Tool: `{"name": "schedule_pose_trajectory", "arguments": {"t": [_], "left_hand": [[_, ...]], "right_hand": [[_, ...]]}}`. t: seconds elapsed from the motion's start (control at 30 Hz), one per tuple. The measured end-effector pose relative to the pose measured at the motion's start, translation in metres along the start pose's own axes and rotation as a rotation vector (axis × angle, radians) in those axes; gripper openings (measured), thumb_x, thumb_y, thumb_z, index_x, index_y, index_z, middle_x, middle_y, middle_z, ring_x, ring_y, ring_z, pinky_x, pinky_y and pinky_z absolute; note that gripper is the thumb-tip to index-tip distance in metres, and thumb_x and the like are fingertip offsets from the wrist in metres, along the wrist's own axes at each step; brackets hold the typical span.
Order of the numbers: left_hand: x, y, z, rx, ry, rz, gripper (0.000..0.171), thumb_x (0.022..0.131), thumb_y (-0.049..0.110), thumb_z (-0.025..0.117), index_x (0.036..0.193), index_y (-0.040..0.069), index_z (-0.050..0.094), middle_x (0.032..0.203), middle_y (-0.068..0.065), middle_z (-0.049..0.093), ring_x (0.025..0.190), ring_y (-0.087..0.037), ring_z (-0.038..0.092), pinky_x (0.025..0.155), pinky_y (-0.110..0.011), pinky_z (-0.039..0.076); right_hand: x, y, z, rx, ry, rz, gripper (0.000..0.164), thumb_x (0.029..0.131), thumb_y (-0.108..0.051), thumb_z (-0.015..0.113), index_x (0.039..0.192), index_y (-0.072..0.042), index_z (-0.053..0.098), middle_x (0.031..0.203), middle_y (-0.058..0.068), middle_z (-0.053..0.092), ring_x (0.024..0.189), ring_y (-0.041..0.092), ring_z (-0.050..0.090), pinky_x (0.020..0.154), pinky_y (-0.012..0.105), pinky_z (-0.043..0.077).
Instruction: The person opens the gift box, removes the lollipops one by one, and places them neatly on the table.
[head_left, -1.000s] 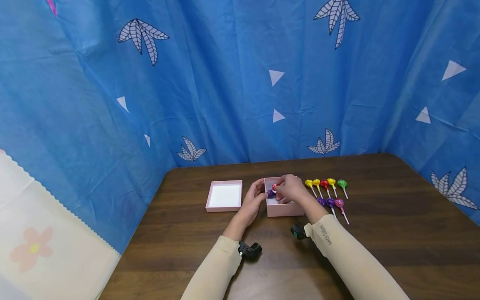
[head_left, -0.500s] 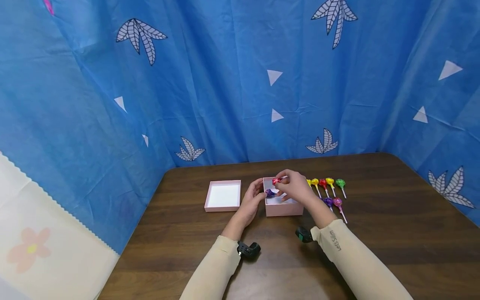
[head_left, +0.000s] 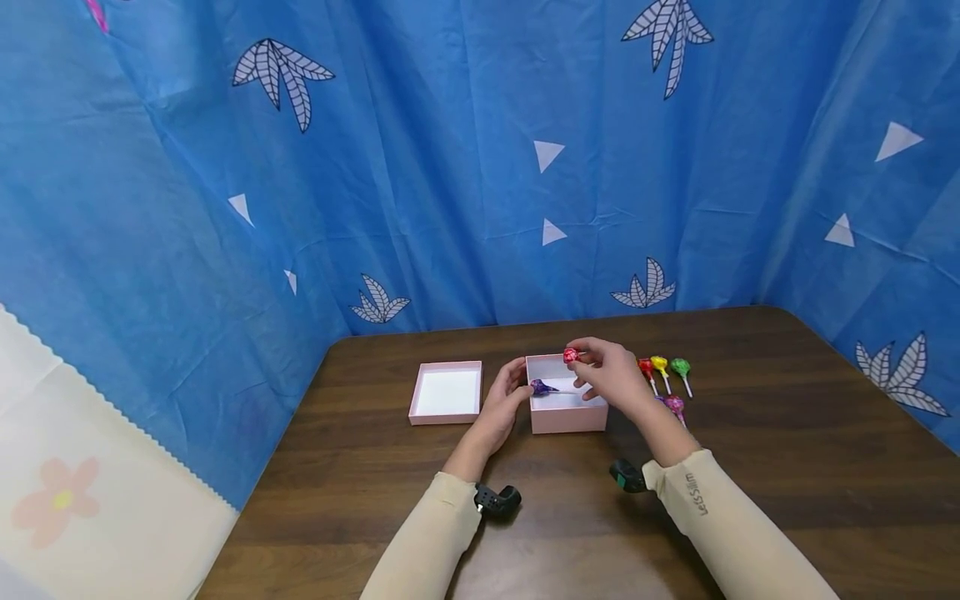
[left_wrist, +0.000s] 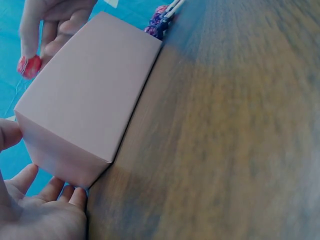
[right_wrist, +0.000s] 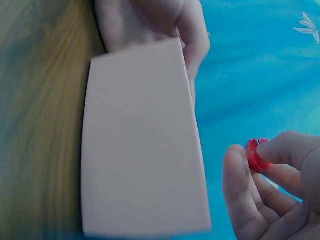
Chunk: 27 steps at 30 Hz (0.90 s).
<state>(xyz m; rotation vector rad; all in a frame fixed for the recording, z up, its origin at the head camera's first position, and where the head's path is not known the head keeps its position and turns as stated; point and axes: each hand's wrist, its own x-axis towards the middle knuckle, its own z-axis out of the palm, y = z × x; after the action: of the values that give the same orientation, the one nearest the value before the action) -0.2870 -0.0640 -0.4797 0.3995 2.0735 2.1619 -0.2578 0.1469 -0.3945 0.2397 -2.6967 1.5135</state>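
Observation:
In the head view my left hand [head_left: 501,404] holds the left end of a pink open-topped box [head_left: 567,420], its thumb at the rim and its fingers along the side. A purple-wrapped lollipop [head_left: 542,387] lies inside, its head near that thumb and its white stick pointing right. Above the box's back right part, my right hand [head_left: 611,375] pinches a red-wrapped lollipop [head_left: 572,355] by the head between thumb and fingers. The same red lollipop [right_wrist: 257,156] shows in the right wrist view, apart from the box; its stick is hidden by the hand.
Left of the box lies a shallow pink lid [head_left: 447,392], white inside up. On the brown table [head_left: 555,517], right of the box, several lollipops lie in two rows, including a green one [head_left: 681,366] and a pink one [head_left: 675,403]; my right hand and forearm hide some.
My right hand has lifted the red lollipop from inside the box, up and to the right. The purple lollipop now shows more fully. My left hand stays at the box.

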Motion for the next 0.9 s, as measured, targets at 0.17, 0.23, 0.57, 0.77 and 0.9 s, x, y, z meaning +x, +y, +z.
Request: {"name": "schedule_pose_trajectory", "arguments": {"t": [0.17,0.23,0.57,0.77,0.9], "left_hand": [[0.0,0.001,0.0,-0.005,-0.014,0.02,0.058,0.097,0.008,0.054,0.152,0.009,0.034,0.161,-0.014,0.032,0.151,-0.034,0.026,0.126,-0.051,0.02],[0.0,0.001,-0.001,-0.006,-0.017,0.023,0.058,0.097,0.008,0.053,0.152,0.009,0.033,0.161,-0.014,0.032,0.151,-0.034,0.026,0.126,-0.051,0.02],[-0.001,0.0,-0.001,-0.014,-0.006,0.017,0.058,0.097,0.006,0.053,0.152,0.008,0.034,0.16,-0.016,0.032,0.152,-0.035,0.025,0.126,-0.052,0.019],[-0.001,-0.001,0.0,-0.01,-0.015,0.023,0.058,0.097,0.007,0.054,0.152,0.008,0.034,0.161,-0.015,0.031,0.152,-0.034,0.024,0.127,-0.051,0.018],[0.0,0.0,0.0,-0.01,-0.014,0.026,0.058,0.097,0.007,0.054,0.152,0.008,0.034,0.161,-0.015,0.031,0.152,-0.034,0.024,0.127,-0.051,0.018]], "right_hand": [[-0.005,0.003,-0.017,-0.048,0.045,-0.001,0.041,0.096,-0.019,0.066,0.134,-0.01,0.056,0.112,0.023,0.071,0.082,0.03,0.073,0.065,0.035,0.063],[-0.007,0.004,-0.023,-0.055,0.063,0.0,0.04,0.097,-0.019,0.066,0.134,-0.01,0.056,0.113,0.022,0.071,0.08,0.026,0.073,0.064,0.034,0.062],[-0.021,0.007,-0.047,-0.06,0.075,0.037,0.046,0.096,-0.027,0.066,0.134,-0.007,0.05,0.114,0.023,0.072,0.071,0.017,0.072,0.063,0.033,0.061],[-0.028,0.014,-0.067,-0.052,0.075,0.044,0.051,0.096,-0.036,0.066,0.133,-0.005,0.052,0.109,0.021,0.074,0.069,0.017,0.072,0.06,0.029,0.059],[-0.031,0.021,-0.08,-0.074,0.077,0.072,0.05,0.096,-0.039,0.064,0.132,-0.005,0.053,0.09,0.012,0.076,0.062,0.021,0.066,0.052,0.027,0.052]]}}
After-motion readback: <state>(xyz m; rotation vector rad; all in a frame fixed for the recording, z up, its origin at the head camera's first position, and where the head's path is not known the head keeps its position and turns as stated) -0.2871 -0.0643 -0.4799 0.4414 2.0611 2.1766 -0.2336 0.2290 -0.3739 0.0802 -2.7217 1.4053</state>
